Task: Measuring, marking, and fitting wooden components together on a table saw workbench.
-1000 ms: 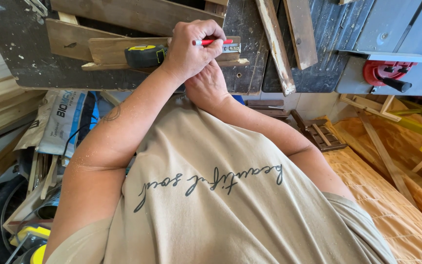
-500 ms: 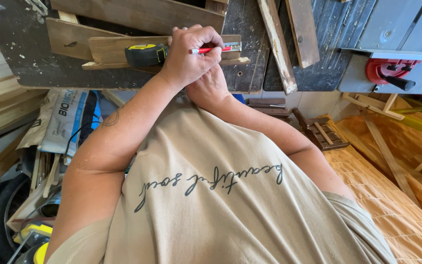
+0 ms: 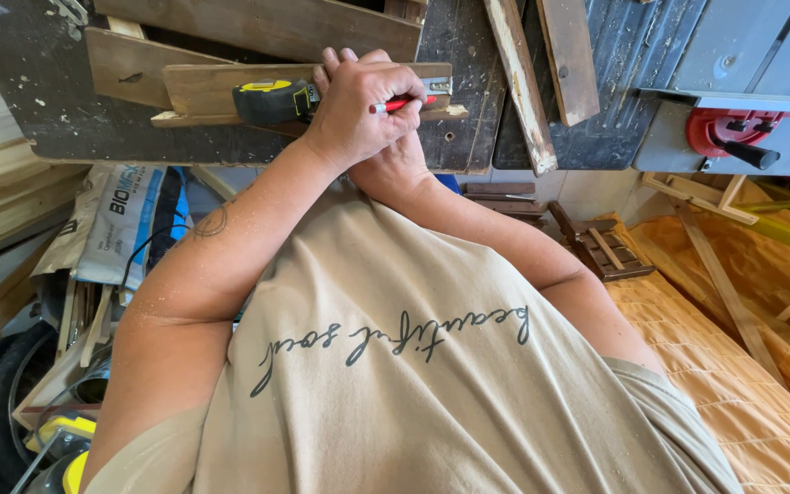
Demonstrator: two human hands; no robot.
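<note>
- the left hand (image 3: 358, 110) is curled into a tight fist around a slim red pencil (image 3: 402, 103). the pencil's end sticks out to the right past the knuckles and lies over the wood.
- the right hand (image 3: 397, 169) sits under the left wrist and is mostly covered by it. only its back shows, so i cannot tell whether it is spread or gripping anything.
- just left of the left hand, touching it, a yellow and black tape measure case (image 3: 272, 99) rests on a pale flat wooden strip (image 3: 221, 87). a bit of metal, probably the tape's end, shows at the strip's right end (image 3: 439, 87).
- the strip lies across 1 broader brown board (image 3: 121, 64), both on a dark, paint-flecked bench top (image 3: 38, 119).
- judging by the grip, the work in hand is a pencil mark on the strip. it would go best with the tape flat and square to the edge, the strip pinned so it cannot slide, and the point drawn in 1 short, light stroke right at the reading.
- a fist this tight hides the point. a looser hold nearer the tip should let the mark be seen as it is made.
- further out, 2 long weathered slats (image 3: 523, 82) lean across the bench to the right. beyond them is a grey table saw with a red part (image 3: 733, 128).
- a printed paper sack (image 3: 116, 220) lies below the bench on the left, and an orange quilted cloth (image 3: 742, 384) on the right.
</note>
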